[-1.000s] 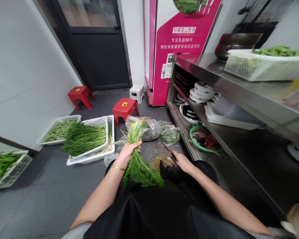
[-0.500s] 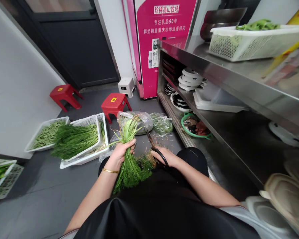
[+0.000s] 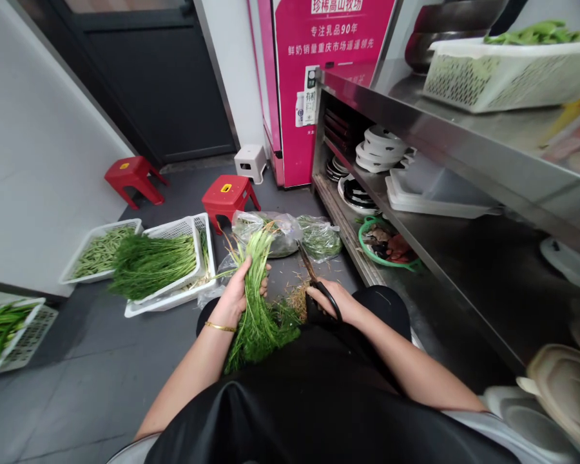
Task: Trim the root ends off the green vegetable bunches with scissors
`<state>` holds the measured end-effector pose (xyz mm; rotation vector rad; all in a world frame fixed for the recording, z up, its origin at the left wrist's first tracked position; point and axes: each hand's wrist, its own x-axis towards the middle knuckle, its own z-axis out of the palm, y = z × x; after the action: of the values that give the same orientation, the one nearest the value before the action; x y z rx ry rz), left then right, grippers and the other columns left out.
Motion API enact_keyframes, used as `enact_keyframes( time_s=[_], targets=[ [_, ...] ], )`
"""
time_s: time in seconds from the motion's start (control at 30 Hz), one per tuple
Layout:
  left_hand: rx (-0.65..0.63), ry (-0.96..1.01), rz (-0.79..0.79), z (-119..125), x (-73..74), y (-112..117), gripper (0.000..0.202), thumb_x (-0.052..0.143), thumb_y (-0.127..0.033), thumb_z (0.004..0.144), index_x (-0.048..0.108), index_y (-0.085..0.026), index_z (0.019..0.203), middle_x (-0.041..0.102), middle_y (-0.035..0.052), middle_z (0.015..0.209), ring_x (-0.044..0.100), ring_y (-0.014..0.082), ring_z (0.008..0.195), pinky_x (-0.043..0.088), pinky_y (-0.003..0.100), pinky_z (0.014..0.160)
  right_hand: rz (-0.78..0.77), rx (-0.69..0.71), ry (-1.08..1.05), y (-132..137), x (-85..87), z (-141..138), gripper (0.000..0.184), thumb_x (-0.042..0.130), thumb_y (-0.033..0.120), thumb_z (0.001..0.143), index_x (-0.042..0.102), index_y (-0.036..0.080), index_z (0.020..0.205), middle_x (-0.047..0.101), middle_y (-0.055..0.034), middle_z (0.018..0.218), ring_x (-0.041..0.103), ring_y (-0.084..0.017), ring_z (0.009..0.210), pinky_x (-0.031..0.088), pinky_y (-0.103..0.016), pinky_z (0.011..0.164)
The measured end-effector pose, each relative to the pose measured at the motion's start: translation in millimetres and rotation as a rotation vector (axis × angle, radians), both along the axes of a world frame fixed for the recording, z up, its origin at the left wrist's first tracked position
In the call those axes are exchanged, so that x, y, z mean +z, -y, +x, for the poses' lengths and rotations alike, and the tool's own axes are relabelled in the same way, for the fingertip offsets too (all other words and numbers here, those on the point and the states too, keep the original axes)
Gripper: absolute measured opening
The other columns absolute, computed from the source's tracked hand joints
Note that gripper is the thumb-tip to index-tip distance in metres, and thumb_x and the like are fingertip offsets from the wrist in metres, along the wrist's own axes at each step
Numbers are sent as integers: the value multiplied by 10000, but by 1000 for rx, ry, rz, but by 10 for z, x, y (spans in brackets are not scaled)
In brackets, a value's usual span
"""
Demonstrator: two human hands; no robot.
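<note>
Left hand (image 3: 234, 293) is clenching a feathery green herb bunch (image 3: 258, 322), ends seemingly uncut; right hand (image 3: 337, 304) is grasping black-handled steel scissors (image 3: 316, 282) beside it, above straw-coloured trimmings (image 3: 297, 300).

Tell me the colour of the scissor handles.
Black; the head view shows the scissors in the right hand.

Feed's bright and even for me, just a dull sheen along the steel counter (image 3: 464, 138) and murky shadow on the shelf (image 3: 488, 270) under it. Left of the counter the left hand (image 3: 234, 293) and its greens (image 3: 258, 322) look sharp, but the wide lens bows the counter's edge and everything below its near end smears.
</note>
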<state>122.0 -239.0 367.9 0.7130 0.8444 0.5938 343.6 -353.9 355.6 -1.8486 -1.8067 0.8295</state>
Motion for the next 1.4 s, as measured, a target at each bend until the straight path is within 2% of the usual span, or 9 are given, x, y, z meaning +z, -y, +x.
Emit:
enact_keyframes(
  time_s=[0.17,0.3,0.47,0.63,0.8,0.93,1.1,1.23,1.4],
  targets=[
    [80,-87,23,36,20,30,390,642,-515,739,637,-134,822,574,10,492,488,109,348,422,241,395,21,111,226,-1,273,23,261,387,444,925,498,208,919,659,-81,766,652,-243,738,351,-271,599],
    [77,-91,81,49,25,72,387,703,-487,695,614,-131,818,552,-16,479,462,93,347,410,226,394,-6,114,378,-98,360,33,314,369,474,932,505,191,930,683,-129,788,666,-288,755,366,-300,606],
    [35,-78,118,12,-17,85,388,720,-479,683,630,-136,842,523,-36,460,445,85,350,410,227,409,-15,135,443,-172,380,42,351,356,497,935,517,186,952,695,-130,821,674,-289,779,373,-306,611],
    [1,-162,120,21,-49,73,368,757,-436,647,663,-122,814,523,-25,429,445,96,344,391,233,392,-3,131,408,-184,431,74,351,399,510,920,536,186,933,685,-122,781,666,-294,757,366,-304,603],
    [40,-236,126,26,-64,73,315,798,-342,585,666,-97,732,515,-15,387,439,106,324,392,252,389,46,152,454,-145,371,149,403,365,549,923,544,189,899,685,-124,766,669,-295,733,341,-301,575],
    [90,-128,164,-14,-81,80,283,760,-354,640,641,-115,735,574,-2,483,458,93,365,403,247,421,59,158,478,-61,299,190,374,360,522,934,532,192,907,687,-115,754,672,-275,708,319,-291,561],
    [26,-143,211,-49,-54,94,322,761,-339,637,546,-131,518,497,-21,425,456,91,390,418,261,470,63,192,478,41,299,213,339,351,495,942,501,192,928,690,-95,759,679,-253,710,310,-278,557],
    [3,-172,171,-34,-51,96,297,792,-319,580,575,-125,516,481,-32,399,436,92,374,383,260,441,43,250,476,67,332,226,358,314,500,950,480,183,966,694,-100,784,682,-251,742,320,-276,566],
    [12,-236,121,-23,-63,113,277,820,-298,526,612,-113,538,523,-19,423,470,106,395,368,253,425,30,212,506,61,347,230,387,308,528,945,489,187,977,697,-96,791,679,-250,744,314,-278,572]
  ],
)
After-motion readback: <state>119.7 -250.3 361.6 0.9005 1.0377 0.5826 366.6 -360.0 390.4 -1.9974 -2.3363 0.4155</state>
